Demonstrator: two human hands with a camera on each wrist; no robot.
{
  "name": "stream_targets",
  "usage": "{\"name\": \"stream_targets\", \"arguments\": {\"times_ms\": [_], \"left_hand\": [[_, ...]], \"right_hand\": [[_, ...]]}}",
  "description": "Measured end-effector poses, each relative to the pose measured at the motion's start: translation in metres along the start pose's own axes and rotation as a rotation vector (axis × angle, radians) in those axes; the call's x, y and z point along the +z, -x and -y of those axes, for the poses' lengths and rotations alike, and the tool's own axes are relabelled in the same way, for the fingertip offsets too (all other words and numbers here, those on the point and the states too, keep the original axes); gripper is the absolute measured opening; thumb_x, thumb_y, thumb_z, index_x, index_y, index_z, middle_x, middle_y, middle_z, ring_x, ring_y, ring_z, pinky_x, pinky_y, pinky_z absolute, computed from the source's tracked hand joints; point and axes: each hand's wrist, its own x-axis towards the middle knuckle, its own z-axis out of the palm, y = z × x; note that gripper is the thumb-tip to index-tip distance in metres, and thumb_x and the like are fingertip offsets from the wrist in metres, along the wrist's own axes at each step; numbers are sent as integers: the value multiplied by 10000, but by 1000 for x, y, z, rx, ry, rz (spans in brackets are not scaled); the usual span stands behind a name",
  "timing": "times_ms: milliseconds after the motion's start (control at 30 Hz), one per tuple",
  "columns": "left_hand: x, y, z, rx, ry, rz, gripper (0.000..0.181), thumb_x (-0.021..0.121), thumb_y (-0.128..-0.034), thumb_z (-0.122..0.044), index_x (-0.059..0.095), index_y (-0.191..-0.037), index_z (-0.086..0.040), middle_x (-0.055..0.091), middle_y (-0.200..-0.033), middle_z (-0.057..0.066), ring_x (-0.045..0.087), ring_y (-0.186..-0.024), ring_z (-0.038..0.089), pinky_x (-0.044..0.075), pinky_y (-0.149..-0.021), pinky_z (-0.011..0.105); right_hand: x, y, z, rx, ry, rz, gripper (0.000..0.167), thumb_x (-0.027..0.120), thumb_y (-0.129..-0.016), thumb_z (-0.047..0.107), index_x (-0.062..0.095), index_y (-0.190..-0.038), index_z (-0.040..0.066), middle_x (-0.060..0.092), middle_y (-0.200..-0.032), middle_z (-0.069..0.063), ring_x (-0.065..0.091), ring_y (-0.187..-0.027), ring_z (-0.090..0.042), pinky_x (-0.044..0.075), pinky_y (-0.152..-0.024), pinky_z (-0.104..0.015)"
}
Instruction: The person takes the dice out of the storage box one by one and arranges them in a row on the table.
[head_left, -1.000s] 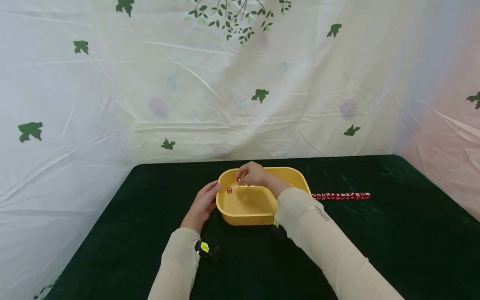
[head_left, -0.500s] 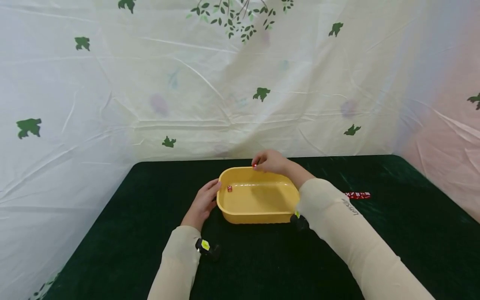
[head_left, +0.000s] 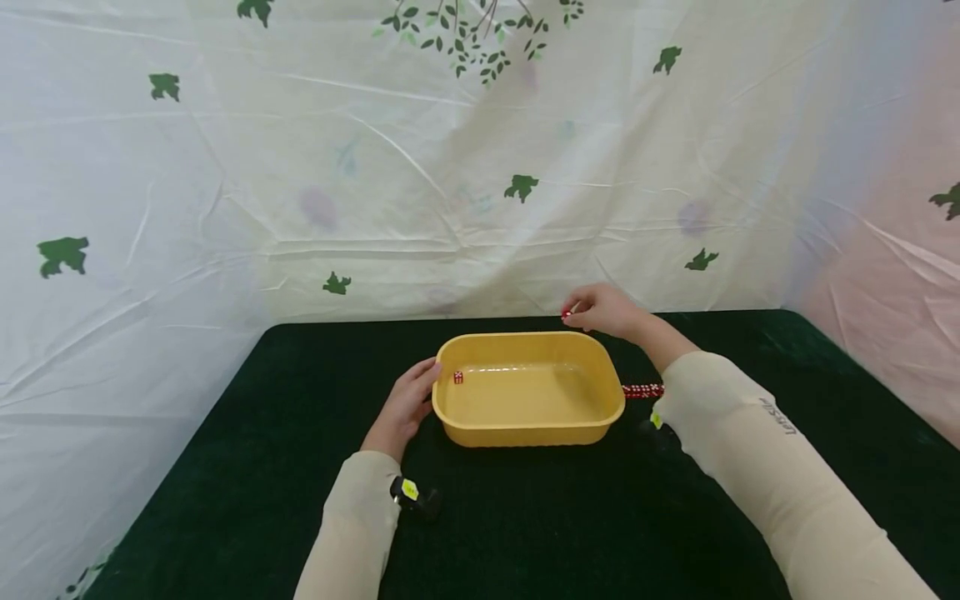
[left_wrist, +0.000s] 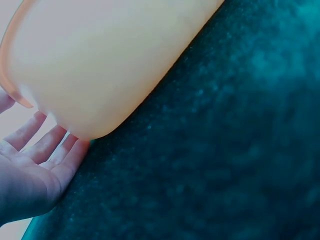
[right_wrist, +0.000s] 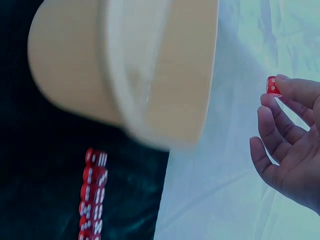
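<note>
In the head view a yellow plastic basin (head_left: 528, 436) stands on the dark green cloth. My left hand (head_left: 403, 408) rests against its left end, and the left wrist view shows the fairly straight fingers (left_wrist: 45, 142) touching the outer wall. Inside the basin, near that left end, lies one red die (head_left: 458, 377) with white pips. My right hand (head_left: 603, 311) is raised beyond the basin's back right rim. Between thumb and forefinger it pinches another red die (right_wrist: 273, 86), clearly seen in the right wrist view; its other fingers are loosely bent.
A double row of red dice (right_wrist: 93, 192) runs to the right from the basin's right end, partly hidden by the right sleeve (head_left: 720, 400) in the head view. A pale patterned curtain (head_left: 420, 208) hangs behind the table's back edge.
My right hand has risen out of the basin and moved right past its back rim, still pinching a die. The left hand and the die in the basin stay in place.
</note>
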Motion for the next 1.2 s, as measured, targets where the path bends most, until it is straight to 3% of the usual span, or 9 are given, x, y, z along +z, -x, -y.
{"name": "stream_targets", "arguments": {"times_ms": [367,767,1200], "left_hand": [[1,-1,1,-4,14,3,430,525,-850,-335,445,-1228,-147,407,-1249,45,408,-1102,210,387,-851,365],[0,-2,0,-9,7,2,441,534,-842,-343,439,-1228,-151,410,-1242,41,405,-1103,202,386,-854,357],[0,-2,-1,-8,13,-4,433,523,-853,-332,437,-1235,-147,404,-1251,49,403,-1107,207,390,-849,352]], "right_hand": [[-29,32,-37,83,12,-27,228,555,-845,144,565,-1007,-15,568,-939,-174,509,-754,-250,447,-716,-395],[-45,70,-83,186,42,-82,320,526,-863,227,527,-1056,-28,530,-949,-167,504,-803,-294,445,-694,-410],[-53,107,-123,217,-52,-126,391,493,-883,234,479,-1096,-93,525,-982,-221,508,-857,-357,418,-736,-473]]}}
